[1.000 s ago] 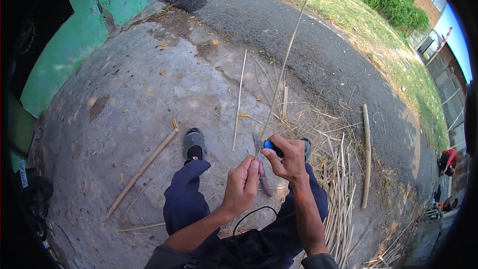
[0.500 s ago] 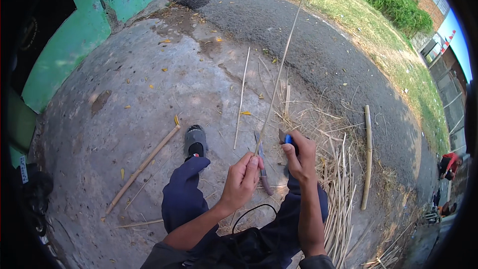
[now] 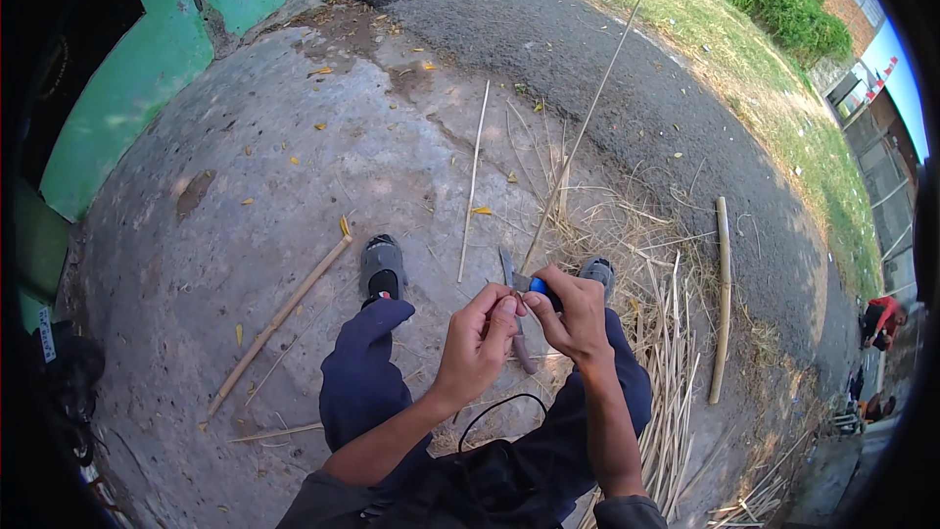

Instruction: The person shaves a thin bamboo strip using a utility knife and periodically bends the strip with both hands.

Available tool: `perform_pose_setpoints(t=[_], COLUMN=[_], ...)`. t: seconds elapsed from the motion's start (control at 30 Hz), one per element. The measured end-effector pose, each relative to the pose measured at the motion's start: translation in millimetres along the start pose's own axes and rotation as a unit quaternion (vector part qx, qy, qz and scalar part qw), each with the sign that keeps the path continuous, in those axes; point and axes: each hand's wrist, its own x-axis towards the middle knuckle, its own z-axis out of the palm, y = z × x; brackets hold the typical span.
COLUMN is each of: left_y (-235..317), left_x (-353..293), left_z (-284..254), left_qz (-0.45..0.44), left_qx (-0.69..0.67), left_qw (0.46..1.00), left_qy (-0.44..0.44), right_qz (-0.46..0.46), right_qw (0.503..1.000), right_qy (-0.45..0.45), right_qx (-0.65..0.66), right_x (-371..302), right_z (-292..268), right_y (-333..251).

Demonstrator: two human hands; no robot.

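A long thin bamboo strip (image 3: 586, 127) runs from my fingers up and away toward the road, leaning right. My left hand (image 3: 475, 348) is closed, pinching the strip's near end between thumb and fingers. My right hand (image 3: 573, 318) is wrapped round a small blue-handled knife (image 3: 540, 287); its short blade lies against the strip close to the left fingertips. The two hands nearly touch, and the fingers partly hide the strip's end. Beneath them on the ground lies a second knife (image 3: 522, 345) with a brownish handle.
Bamboo strips (image 3: 671, 382) are heaped beside my right leg, with shavings (image 3: 627, 220) beyond. A thick bamboo piece (image 3: 723, 299) lies farther right, a bamboo stick (image 3: 279, 323) left of my left shoe (image 3: 382, 269), and a pale strip (image 3: 475, 181) ahead. Two people sit at the far right.
My right hand has come left and inward, bringing the blue-handled knife from beside the strip onto its near end. The strip's far end has swung to the right.
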Motion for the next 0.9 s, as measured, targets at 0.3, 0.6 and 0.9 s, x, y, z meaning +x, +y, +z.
perform_pose_setpoints(t=[0.3, 0.6, 0.9], left_y=[2, 7, 7], left_x=[-4, -5, -9], left_z=[7, 3, 7], left_qz=[0.037, -0.02, -0.037], left_qx=[0.075, 0.037, -0.064], left_qw=[0.996, 0.998, 0.997], left_qy=[0.037, 0.036, -0.028], right_qz=[0.032, -0.027, -0.048], right_qw=[0.998, 0.999, 0.998], right_qy=[0.055, 0.012, 0.018], right_qx=[-0.017, 0.018, 0.026], right_x=[8, 4, 7], right_z=[-5, -7, -10], right_y=[7, 2, 0])
